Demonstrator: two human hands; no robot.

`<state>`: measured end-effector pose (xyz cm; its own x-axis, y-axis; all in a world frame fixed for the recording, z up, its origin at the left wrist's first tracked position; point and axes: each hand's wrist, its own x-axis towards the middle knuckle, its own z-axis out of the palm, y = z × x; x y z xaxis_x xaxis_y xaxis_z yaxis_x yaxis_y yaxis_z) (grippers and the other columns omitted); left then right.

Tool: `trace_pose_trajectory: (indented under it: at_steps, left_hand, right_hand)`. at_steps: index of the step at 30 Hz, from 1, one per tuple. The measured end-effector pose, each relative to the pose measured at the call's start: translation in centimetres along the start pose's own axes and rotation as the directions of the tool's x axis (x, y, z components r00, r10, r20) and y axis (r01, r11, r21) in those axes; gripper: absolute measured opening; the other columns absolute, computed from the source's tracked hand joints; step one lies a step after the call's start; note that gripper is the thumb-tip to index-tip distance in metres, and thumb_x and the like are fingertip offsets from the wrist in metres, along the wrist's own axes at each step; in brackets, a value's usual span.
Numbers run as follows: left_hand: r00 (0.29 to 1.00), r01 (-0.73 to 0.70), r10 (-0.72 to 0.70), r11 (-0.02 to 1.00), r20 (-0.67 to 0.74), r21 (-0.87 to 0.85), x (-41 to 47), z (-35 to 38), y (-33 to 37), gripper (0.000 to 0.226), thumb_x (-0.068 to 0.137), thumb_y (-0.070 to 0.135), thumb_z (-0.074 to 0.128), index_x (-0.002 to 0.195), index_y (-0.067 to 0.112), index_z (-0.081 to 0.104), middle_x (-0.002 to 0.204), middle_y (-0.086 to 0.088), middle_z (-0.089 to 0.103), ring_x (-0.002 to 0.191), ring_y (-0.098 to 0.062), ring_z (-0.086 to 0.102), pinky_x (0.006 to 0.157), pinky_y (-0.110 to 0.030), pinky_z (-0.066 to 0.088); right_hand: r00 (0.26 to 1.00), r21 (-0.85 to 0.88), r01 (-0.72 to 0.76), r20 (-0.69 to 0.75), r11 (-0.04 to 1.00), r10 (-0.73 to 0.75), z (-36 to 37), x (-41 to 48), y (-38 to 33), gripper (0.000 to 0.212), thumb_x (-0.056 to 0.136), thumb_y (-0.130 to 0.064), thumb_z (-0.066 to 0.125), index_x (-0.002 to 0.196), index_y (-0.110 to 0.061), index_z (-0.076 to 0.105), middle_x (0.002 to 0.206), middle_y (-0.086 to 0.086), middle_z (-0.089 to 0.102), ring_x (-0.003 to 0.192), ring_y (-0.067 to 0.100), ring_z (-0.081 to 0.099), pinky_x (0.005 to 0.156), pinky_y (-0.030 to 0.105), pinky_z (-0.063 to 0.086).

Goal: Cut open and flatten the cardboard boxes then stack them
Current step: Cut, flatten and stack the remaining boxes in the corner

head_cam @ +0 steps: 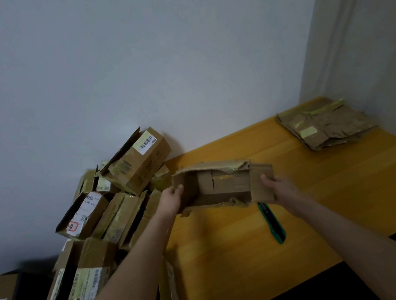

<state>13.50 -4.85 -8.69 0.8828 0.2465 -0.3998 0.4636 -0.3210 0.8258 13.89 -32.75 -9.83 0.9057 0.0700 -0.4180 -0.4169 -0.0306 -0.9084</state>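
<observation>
Gripping box [221,186] at both ends: left hand [172,199] curled round left flap, right hand [280,187] clasping right flap, over table [242,256]. Knife [272,223] just beside right wrist. Flat stack [326,125] far corner, box pile [121,184] left.

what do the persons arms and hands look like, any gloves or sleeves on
Nothing is worn. The left hand and right hand are bare, with no gloves. No sleeves show on either arm as far as the frame's edge, and no watch or bracelet shows at the wrists. The hands are a little blurred, so small rings cannot be ruled out.
</observation>
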Motion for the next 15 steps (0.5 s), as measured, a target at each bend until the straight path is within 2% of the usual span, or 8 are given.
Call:
trace_pose_trajectory:
  at_steps: [1,2,4,5,7,9,12,15]
  left_hand:
    - [0.999,0.044,-0.04,0.99,0.035,-0.136,-0.2,-0.4,-0.2,0.037,0.102,0.034,0.04,0.126,0.007,0.051,0.103,-0.011,0.061,0.091,-0.031,0.063,0.076,-0.043,0.057]
    - [0.994,0.086,-0.07,0.972,0.08,-0.219,-0.3,-0.8,-0.4,0.042,0.101,0.041,0.04,0.126,0.009,0.05,0.105,-0.01,0.059,0.093,-0.029,0.061,0.081,-0.045,0.056]
    - [0.978,0.165,-0.113,0.936,0.178,-0.312,-0.1,-1.5,-0.8,0.05,0.097,0.055,0.038,0.124,0.015,0.048,0.11,-0.008,0.054,0.099,-0.028,0.056,0.097,-0.054,0.046]
    - [0.962,0.21,-0.128,0.913,0.243,-0.351,0.0,-1.8,-0.8,0.056,0.093,0.063,0.034,0.119,0.016,0.049,0.111,-0.009,0.054,0.101,-0.029,0.055,0.099,-0.058,0.042]
    - [0.919,0.281,-0.126,0.876,0.374,-0.393,0.4,-2.2,-0.5,0.077,0.081,0.079,0.026,0.113,0.014,0.054,0.112,-0.015,0.058,0.104,-0.035,0.058,0.093,-0.058,0.045]
    - [0.892,0.326,-0.15,0.866,0.426,-0.378,0.6,-2.4,0.2,0.092,0.069,0.086,0.034,0.121,0.012,0.051,0.119,-0.017,0.059,0.108,-0.037,0.058,0.086,-0.055,0.05]
    - [0.861,0.376,-0.194,0.865,0.47,-0.332,0.5,-2.3,1.0,0.088,0.068,0.078,0.052,0.128,0.014,0.05,0.127,-0.017,0.055,0.114,-0.037,0.053,0.092,-0.055,0.047]
    - [0.854,0.409,-0.201,0.829,0.479,-0.381,0.3,-1.9,1.3,0.066,0.073,0.048,0.065,0.125,0.009,0.055,0.114,-0.016,0.06,0.109,-0.034,0.053,0.103,-0.049,0.04]
  right_hand:
    - [1.0,0.053,-0.024,-0.008,0.998,0.024,-0.3,0.1,0.2,0.025,0.098,-0.032,0.051,0.114,-0.013,0.054,0.104,0.005,0.061,0.095,0.022,0.059,0.085,0.044,0.052]
    - [0.999,0.116,-0.046,-0.01,0.992,0.048,-0.6,0.2,0.3,0.025,0.098,-0.03,0.051,0.114,-0.011,0.055,0.105,0.007,0.061,0.096,0.024,0.059,0.085,0.044,0.051]
    - [0.997,0.238,-0.077,0.019,0.968,0.074,-1.1,0.3,0.6,0.022,0.097,-0.026,0.051,0.109,-0.009,0.058,0.106,0.009,0.062,0.097,0.025,0.06,0.081,0.041,0.053]
    - [0.996,0.277,-0.085,0.041,0.957,0.077,-1.3,0.4,0.7,0.019,0.097,-0.024,0.05,0.106,-0.011,0.059,0.106,0.009,0.063,0.097,0.025,0.061,0.078,0.039,0.053]
    - [0.994,0.324,-0.099,0.082,0.941,0.077,-1.7,0.3,1.0,0.017,0.098,-0.022,0.049,0.107,-0.013,0.06,0.109,0.009,0.064,0.099,0.025,0.062,0.076,0.036,0.053]
    - [0.99,0.336,-0.114,0.119,0.935,0.078,-2.0,0.4,1.1,0.019,0.098,-0.018,0.048,0.112,-0.012,0.059,0.111,0.008,0.065,0.1,0.024,0.062,0.077,0.036,0.053]
    - [0.982,0.298,-0.146,0.161,0.944,0.101,-2.2,0.3,0.7,0.023,0.097,-0.012,0.048,0.117,-0.006,0.058,0.113,0.011,0.064,0.101,0.024,0.062,0.077,0.035,0.052]
    - [0.97,0.238,-0.172,0.21,0.956,0.122,-2.8,0.1,0.4,0.042,0.091,-0.021,0.057,0.127,0.0,0.053,0.123,0.015,0.061,0.11,0.027,0.059,0.09,0.04,0.049]
